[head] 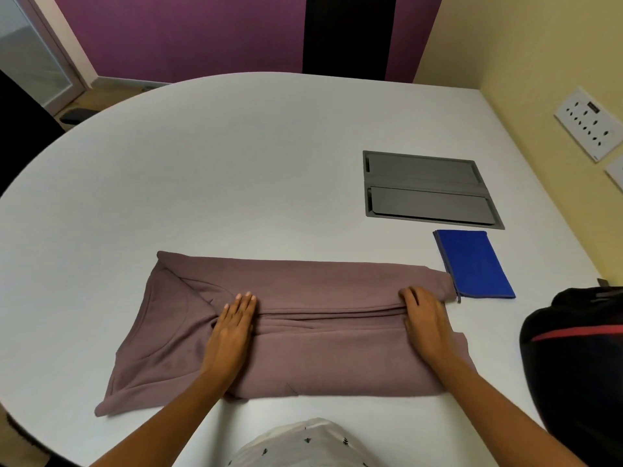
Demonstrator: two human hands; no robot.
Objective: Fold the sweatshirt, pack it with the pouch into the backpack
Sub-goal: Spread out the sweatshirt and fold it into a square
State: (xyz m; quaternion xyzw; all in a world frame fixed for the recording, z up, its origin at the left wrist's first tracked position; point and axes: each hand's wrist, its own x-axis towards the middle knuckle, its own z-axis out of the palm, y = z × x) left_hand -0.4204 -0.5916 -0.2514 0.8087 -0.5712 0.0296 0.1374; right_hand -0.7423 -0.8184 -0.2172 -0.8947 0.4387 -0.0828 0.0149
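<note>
A mauve sweatshirt [303, 358] lies across the near middle of the white table, its sides folded in to form a long band with the neck end at the left. My left hand [234, 323] rests flat on it near the collar, fingers straight. My right hand [426, 316] presses on the folded edges near the right end, fingertips slightly bent on the cloth. A flat blue zip pouch [478, 264] lies just beyond the sweatshirt's right end. The black backpack [573, 365] with a red stripe stands at the table's right edge.
The white oval table [219, 163] stretches away from me. A grey flip-lid cable box [428, 188] is set into it behind the pouch. A yellow wall with a socket panel [590, 124] runs along the right. A dark chair stands at the far left.
</note>
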